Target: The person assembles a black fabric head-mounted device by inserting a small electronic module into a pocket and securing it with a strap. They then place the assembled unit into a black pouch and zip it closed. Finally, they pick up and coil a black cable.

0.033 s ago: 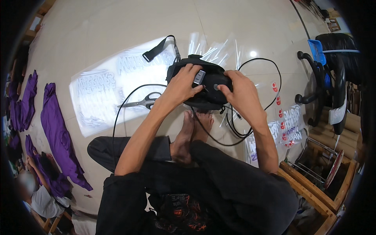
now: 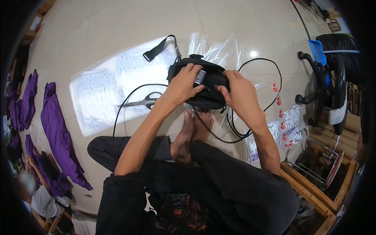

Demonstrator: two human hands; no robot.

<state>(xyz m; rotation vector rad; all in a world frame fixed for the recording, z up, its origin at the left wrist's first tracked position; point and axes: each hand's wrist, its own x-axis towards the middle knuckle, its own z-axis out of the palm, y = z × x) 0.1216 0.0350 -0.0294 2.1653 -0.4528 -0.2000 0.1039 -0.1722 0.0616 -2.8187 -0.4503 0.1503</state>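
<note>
Black, soft-looking material is held between two bare hands: an open case [image 2: 207, 103], raised above a seated person's bare feet [image 2: 200, 127]. Its left end is grasped by the left hand [image 2: 183, 83], fingers laid toward the far rim and thumb set apart, nearer the body. Its right end is gripped by the right hand [image 2: 241, 92], fingers over the outside and thumb at the opening. The case's long axis is stretched from left to right, from one hand to the other. Inside, toward the left end, a small grey block [image 2: 200, 77] is seen just right of the left hand, between fingertips and thumb. It is much nearer to that hand than to the right; whether it is pinched cannot be told. Its own long axis is pointed mostly away from the body.

Farther out, a black strap [image 2: 156, 51] and looping black cable [image 2: 274, 64] are seen. Grey scissors [image 2: 145, 102] are laid on printed plastic sheets [image 2: 94, 102] to the left; purple garments [image 2: 58, 129] are spread beyond.
</note>
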